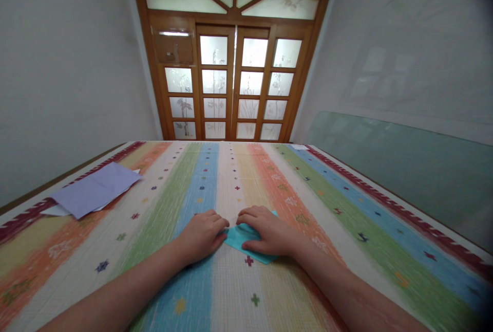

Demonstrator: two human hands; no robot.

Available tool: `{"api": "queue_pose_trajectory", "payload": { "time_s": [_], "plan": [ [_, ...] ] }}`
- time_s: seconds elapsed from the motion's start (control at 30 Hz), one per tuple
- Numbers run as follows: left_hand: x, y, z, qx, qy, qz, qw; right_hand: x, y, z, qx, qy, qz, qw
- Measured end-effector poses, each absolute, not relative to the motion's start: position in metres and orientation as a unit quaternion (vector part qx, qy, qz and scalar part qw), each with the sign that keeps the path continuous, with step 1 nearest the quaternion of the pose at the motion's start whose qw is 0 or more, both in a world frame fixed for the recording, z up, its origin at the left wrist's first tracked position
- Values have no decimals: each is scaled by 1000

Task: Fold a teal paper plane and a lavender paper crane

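Note:
A folded piece of turquoise paper [238,238] lies low on the striped tablecloth in front of me. My left hand [203,234] is closed at the paper's left corner, its thumb and forefinger pinching the tip. Over the right part of the paper rests my right hand [269,232], with thumb and fingers spread apart and touching the sheet. A bit of the paper's far edge shows behind my right hand, and its lower edge shows under the wrist. The palm hides much of the fold.
The striped tablecloth [154,224] covers the table. At the left lie a lilac sheet [98,188] and white paper [57,211] partly beneath it. A small white piece [299,147] is at the far edge. Wooden glazed doors [233,80] stand beyond; a pale green panel [404,162] is right.

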State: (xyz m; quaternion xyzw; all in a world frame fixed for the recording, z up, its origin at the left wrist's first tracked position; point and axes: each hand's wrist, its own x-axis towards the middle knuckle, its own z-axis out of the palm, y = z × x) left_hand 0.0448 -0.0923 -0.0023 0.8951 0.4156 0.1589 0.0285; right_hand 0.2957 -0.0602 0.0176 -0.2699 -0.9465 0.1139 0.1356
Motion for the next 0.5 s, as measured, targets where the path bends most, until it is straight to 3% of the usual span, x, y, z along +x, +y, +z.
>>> {"api": "queue_pose_trajectory", "payload": {
  "time_s": [0.5],
  "plan": [
    [44, -89, -11, 865, 441, 212, 116, 289, -55, 5, -265, -946, 35, 182]
  ]
}}
